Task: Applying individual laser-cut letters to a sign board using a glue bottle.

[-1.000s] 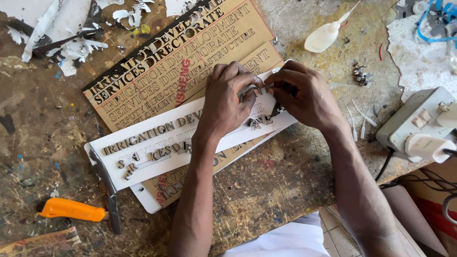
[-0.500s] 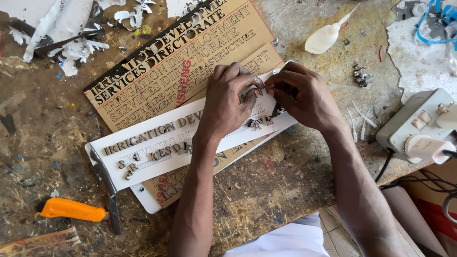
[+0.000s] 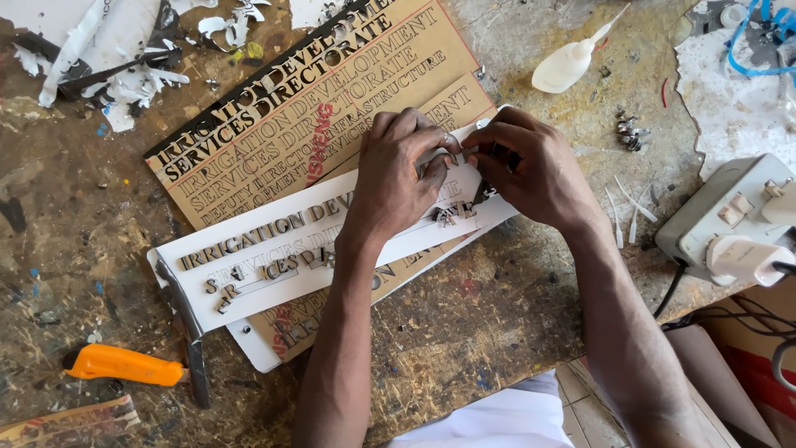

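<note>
sign: white strip (image 3: 274,249) with small dark cut-out letters
hands: my left hand (image 3: 398,178) and right hand (image 3: 531,170) both pinching a tiny letter (image 3: 458,153)
nearby: glue bottle (image 3: 572,58), orange knife (image 3: 124,365) on the worktop (image 3: 464,332)

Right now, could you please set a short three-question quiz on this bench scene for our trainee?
1. True or false: both hands meet over the white sign panel.
2. Which lies nearest the orange-handled knife? A. the glue bottle B. the power strip C. the panel's lower left corner
3. What sort of small pieces lie loose on the panel?

Key
1. True: the left hand and right hand touch fingertips above it.
2. C.
3. Small cut-out letters.
</note>
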